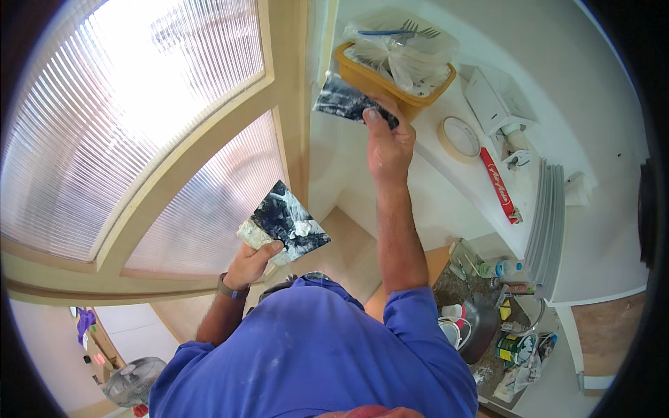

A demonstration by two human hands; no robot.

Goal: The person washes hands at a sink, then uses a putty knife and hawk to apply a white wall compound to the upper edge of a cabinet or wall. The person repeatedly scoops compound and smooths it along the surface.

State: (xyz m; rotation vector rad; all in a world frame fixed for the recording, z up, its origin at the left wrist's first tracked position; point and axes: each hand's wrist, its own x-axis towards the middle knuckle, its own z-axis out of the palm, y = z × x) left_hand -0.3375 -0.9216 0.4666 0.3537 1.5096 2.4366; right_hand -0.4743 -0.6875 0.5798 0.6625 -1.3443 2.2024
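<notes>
Within the left hand (259,262), low and close to the body: one square dark scraper (270,211), grasped by its thick pale edge, thumb on top; face smeared white, bearing a lump of white paste (303,228) toward its right corner. On the wrist behind that hand: one dark band (232,288).

Within the right hand (391,145), raised ahead and to the right of the left one: one oblong dark scraper (341,99), pinched at its right end between thumb and fingers, streaked white (a small dab sits at its far left corner; whether that corner meets anything cannot be told).

Just beyond the right hand: one yellow tub (421,103), topped by a clear plastic bag (401,66), with forks (383,32), one blue-handled, over the bag.

To the right of the right hand: one white shelf (477,198), carrying one roll of tape (447,139), one long red strip (497,182) and, farther off, one white box (488,97).

To the left of both hands: one cream door (293,70) with ribbed glass panels (216,195).

Well to the right of the right hand and nearer the body, lower down: one clear bottle (502,269) and one green tin (512,348), among clutter. Far behind the left hand: one grey fan (136,382).
</notes>
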